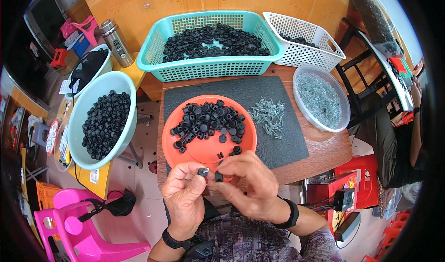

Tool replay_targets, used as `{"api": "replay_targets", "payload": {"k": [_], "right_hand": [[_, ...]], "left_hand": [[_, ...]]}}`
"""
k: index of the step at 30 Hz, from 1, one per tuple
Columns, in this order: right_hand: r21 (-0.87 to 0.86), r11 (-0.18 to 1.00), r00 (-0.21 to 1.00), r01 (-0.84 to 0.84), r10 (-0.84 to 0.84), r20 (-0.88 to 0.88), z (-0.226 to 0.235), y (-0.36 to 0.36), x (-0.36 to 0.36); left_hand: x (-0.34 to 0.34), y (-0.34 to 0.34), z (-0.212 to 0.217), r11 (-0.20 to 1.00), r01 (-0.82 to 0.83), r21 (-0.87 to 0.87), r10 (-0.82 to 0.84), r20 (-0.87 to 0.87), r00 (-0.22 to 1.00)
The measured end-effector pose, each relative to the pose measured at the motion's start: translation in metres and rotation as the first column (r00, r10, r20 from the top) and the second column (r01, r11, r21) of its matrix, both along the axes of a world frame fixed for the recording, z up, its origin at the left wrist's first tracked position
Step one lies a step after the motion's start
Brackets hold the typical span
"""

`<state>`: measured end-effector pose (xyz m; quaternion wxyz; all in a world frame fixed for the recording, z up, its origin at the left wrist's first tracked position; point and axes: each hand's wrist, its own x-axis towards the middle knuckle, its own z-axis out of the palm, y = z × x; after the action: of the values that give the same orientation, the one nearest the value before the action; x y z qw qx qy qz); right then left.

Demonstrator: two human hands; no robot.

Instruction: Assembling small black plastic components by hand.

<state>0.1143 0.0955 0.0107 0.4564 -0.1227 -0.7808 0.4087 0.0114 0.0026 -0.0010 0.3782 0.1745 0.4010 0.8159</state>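
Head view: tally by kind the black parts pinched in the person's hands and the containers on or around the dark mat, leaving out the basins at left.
Black plastic parts, one in the left hand, one in the right hand: 2
Perforated baskets, teal and white: 2
Orange-red round bowl: 1
Clear round tub: 1
Total: 6

orange bowl [198, 153] partly hidden by the hands [252, 184], their black pieces [219, 176] too small for detail
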Motion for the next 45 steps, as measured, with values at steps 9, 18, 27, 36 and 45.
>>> {"api": "replay_targets", "payload": {"k": [9, 18, 27, 36, 45], "right_hand": [[-0.706, 0.63, 0.946, -0.323, 0.238, -0.22, -0.011, 0.009, 0.013], [-0.89, 0.295, 0.917, -0.347, 0.304, -0.258, -0.008, 0.014, 0.021], [-0.906, 0.186, 0.902, -0.38, 0.292, -0.318, -0.008, 0.013, 0.021], [-0.912, 0.169, 0.905, -0.375, 0.279, -0.32, -0.015, 0.012, 0.018], [-0.915, 0.17, 0.907, -0.366, 0.285, -0.309, -0.015, 0.011, 0.017]], "left_hand": [[0.006, -0.003, 0.006, 0.995, -0.021, -0.098, 0.006, -0.153, 0.988], [0.013, -0.005, 0.011, 0.985, -0.041, -0.166, -0.009, -0.292, 0.956], [0.012, -0.007, 0.012, 0.984, -0.023, -0.177, -0.039, -0.34, 0.94], [0.008, -0.011, 0.01, 0.953, -0.092, -0.288, -0.086, -0.551, 0.83], [0.011, -0.01, 0.01, 0.939, -0.193, -0.286, -0.037, -0.64, 0.767]]}}
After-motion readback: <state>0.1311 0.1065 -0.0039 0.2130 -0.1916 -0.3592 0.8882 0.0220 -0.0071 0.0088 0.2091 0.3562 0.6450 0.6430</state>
